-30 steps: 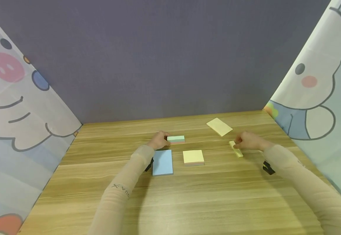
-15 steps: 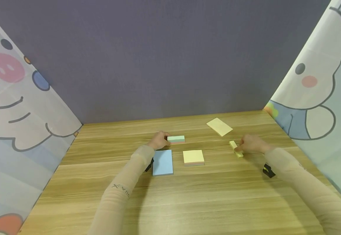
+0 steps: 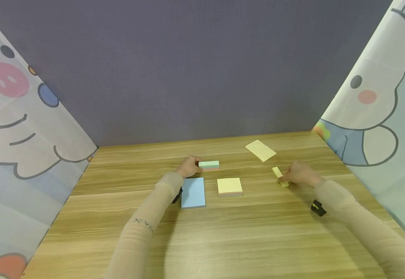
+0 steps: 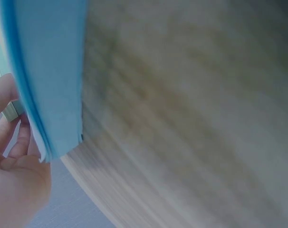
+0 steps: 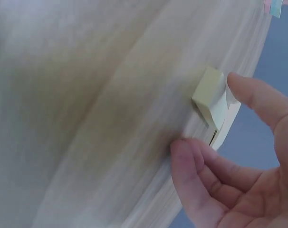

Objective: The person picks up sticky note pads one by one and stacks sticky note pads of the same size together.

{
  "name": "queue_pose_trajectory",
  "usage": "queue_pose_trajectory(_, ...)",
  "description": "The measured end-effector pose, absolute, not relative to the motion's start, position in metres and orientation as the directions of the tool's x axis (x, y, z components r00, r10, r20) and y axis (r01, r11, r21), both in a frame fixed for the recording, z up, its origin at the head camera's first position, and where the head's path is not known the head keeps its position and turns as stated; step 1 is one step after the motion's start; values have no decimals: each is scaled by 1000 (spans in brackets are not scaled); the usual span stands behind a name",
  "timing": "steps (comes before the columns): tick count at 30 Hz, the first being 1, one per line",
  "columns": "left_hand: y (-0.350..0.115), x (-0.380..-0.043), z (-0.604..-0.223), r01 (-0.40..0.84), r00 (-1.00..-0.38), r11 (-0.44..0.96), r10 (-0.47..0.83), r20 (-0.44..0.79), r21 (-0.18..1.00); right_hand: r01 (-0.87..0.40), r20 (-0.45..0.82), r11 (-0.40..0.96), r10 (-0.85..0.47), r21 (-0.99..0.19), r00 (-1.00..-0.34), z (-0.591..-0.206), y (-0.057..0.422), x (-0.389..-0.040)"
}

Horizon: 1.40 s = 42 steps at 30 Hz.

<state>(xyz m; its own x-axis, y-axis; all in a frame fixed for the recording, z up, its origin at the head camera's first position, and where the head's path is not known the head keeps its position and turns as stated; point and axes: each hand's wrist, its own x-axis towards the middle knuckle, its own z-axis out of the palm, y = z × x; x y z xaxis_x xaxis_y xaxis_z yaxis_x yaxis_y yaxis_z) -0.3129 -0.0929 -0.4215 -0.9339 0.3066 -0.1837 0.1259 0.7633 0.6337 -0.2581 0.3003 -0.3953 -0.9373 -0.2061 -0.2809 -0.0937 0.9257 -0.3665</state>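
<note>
At the back middle of the table, my left hand [image 3: 189,166] pinches the left end of a small sticky note pad [image 3: 210,165] with green and pink layers. In the left wrist view, thumb and fingers meet around its pale green edge [image 4: 11,111]. On the right, my right hand [image 3: 300,173] is beside a narrow yellow sticky note pad [image 3: 276,171] lying slantwise. The right wrist view has the thumb tip at the side of this yellow pad [image 5: 209,88], while the bent fingers [image 5: 184,156] stand apart from it.
A blue sticky note pad [image 3: 193,193] lies just in front of my left hand. A square yellow-topped pad [image 3: 230,186] sits to its right, and a larger pale yellow pad [image 3: 260,150] farther back. A grey panel [image 3: 202,77] stands behind the table.
My right hand has shifted slightly to the right and toward me, its fingers coming away from the yellow pad, which stays in place. The left hand has not visibly moved.
</note>
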Motion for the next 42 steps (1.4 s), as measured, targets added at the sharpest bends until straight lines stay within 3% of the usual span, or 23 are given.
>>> queue_pose_trajectory(16, -93, -310, -419, 105, -936, 771, 291, -201, 628, -147, -149, 911, -218, -384, -964, -407, 289, -248)
queue_pose_trajectory(42, -91, -309, -418, 97, -937, 776, 282, -206, 623, -97, -196, 881, -209, -463, -958, -406, 289, -245)
